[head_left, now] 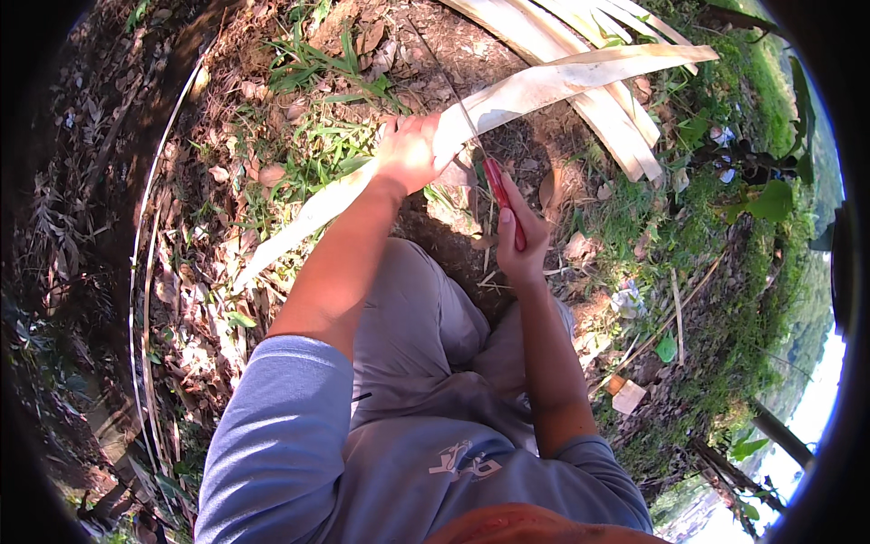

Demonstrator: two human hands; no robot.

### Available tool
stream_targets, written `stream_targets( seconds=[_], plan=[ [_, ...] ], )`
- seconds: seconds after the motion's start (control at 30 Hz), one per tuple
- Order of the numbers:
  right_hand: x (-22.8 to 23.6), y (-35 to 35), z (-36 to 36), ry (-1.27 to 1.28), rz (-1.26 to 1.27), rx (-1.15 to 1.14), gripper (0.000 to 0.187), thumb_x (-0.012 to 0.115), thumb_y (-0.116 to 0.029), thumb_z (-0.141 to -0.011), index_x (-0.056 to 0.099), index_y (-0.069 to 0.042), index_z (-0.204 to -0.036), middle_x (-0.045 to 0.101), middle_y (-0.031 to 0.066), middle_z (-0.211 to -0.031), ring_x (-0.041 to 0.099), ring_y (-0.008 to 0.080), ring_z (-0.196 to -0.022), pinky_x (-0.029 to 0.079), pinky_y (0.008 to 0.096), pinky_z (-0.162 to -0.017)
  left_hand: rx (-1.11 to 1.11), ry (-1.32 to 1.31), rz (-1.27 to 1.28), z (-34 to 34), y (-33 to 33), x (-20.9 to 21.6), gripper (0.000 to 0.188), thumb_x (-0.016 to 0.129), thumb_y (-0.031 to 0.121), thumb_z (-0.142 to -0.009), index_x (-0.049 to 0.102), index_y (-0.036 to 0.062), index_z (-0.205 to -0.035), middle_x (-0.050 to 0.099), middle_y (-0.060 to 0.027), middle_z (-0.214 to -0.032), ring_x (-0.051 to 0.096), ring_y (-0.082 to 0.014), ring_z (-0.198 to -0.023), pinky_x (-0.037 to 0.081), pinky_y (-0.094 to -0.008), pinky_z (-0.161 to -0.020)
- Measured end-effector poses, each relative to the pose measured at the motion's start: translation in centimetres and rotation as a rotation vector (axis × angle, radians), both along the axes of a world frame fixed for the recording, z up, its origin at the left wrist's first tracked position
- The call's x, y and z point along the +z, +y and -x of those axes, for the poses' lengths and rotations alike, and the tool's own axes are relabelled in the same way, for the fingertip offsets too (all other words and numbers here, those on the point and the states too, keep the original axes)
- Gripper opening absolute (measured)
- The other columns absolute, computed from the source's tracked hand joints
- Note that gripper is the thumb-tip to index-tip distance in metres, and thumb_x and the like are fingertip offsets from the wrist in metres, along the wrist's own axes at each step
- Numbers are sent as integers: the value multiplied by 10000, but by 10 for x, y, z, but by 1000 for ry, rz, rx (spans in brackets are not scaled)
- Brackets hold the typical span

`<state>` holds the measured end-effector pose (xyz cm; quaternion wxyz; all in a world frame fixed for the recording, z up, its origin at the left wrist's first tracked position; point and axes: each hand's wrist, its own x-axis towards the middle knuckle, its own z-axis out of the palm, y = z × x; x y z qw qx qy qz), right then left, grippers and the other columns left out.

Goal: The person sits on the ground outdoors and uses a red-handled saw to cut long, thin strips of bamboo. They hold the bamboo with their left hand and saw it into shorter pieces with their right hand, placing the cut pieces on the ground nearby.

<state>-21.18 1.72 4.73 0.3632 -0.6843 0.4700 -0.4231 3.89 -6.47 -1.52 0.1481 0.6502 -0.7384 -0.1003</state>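
A long pale strip (580,77), which looks like split bamboo, runs slantwise from the lower left to the upper right in front of my knees. My left hand (410,152) is closed around it near its middle and presses down on it. In my right hand (524,240) is the red handle of a hand saw (497,186), gripped with the fingers wrapped round. Its long thin blade lies across the strip just right of my left hand and points up and to the left. How deep the blade sits in the strip, I cannot tell.
More pale strips (625,136) lie piled at the upper right. A thin bent cane (138,272) curves along the left side. Dry leaves and grass (322,68) cover the ground. A small block-shaped object (625,395) lies right of my right forearm, near a green slope.
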Motion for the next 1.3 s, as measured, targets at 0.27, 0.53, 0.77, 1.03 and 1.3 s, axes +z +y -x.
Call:
stream_targets(
  seconds=[0.27, 0.53, 0.77, 1.03, 1.3],
  plan=[
    [17, 125, 119, 178, -73, 37, 525, 654, -23, -973, 646, -14, -1497, 775, 182, -954, 689, 212, -652, 540, 314, -679, -49, 8, 75, -4, -5, -8, 676, 715, 483, -988, 554, 62, -1492, 729, -205, -1291, 645, -375, -1262, 382, -556, -1169],
    [28, 73, 80, -65, -111, 83, 587, 680, -9, -956, 625, -75, -1537, 786, 184, -945, 690, 298, -601, 541, 359, -614, -115, -80, 65, -1, -10, -3, 743, 727, 381, -955, 492, -36, -1523, 693, -287, -1285, 631, -435, -1268, 371, -551, -1203],
    [-1, -10, 1, -239, 152, 27, 598, 650, 12, -1002, 593, -152, -1574, 788, 166, -1020, 684, 250, -628, 557, 315, -669, -50, -95, 1, -2, -7, -11, 835, 754, 399, -918, 458, -74, -1540, 651, -310, -1366, 589, -429, -1334, 333, -548, -1238],
    [24, 1, 9, -239, -126, -13, 473, 690, -108, -1037, 671, -232, -1493, 784, 198, -1084, 760, 358, -783, 597, 372, -748, -54, -17, 15, 2, -7, 2, 879, 790, 515, -899, 507, -15, -1540, 678, -270, -1384, 615, -418, -1337, 332, -542, -1256],
    [34, -14, -26, -248, 50, -71, 387, 643, -158, -1066, 698, -154, -1449, 772, 231, -1008, 769, 325, -814, 587, 376, -781, 221, -157, 1, 22, -14, 7, 878, 881, 392, -802, 548, -12, -1507, 620, -274, -1438, 591, -443, -1363, 448, -496, -1198]
  ],
)
